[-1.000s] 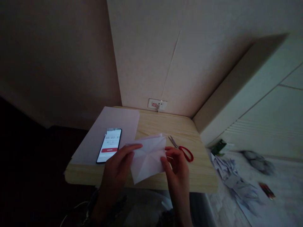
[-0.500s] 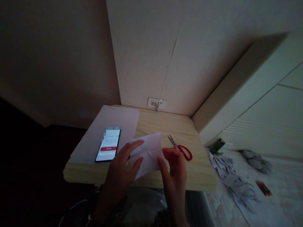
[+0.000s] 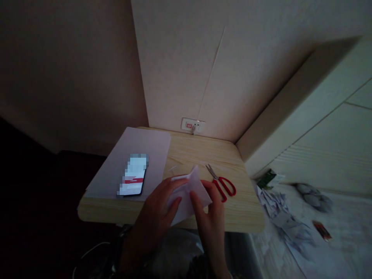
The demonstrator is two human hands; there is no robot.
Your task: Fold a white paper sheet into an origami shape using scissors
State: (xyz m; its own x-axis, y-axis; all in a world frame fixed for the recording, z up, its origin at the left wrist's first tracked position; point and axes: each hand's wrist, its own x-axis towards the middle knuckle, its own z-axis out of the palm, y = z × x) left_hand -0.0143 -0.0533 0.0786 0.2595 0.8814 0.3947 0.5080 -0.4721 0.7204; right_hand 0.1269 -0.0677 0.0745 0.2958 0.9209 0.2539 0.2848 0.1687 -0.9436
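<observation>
A creased white paper (image 3: 194, 190) is held between both my hands above the near edge of a small wooden table (image 3: 238, 211). My left hand (image 3: 158, 211) grips its left side with fingers pressed on the sheet. My right hand (image 3: 207, 211) pinches its right side, thumb on top. The paper is folded in on itself and stands partly upright. Red-handled scissors (image 3: 222, 185) lie on the table just right of my right hand.
A lit phone (image 3: 133, 180) rests on a stack of white sheets (image 3: 151, 145) at the table's left. A wall socket (image 3: 192, 126) sits behind. Folded paper pieces (image 3: 283, 217) lie on the pale surface to the right.
The paper was spread wider a second ago; both hands have brought its sides together into a narrower, more upright fold. My hands shifted slightly closer to each other.
</observation>
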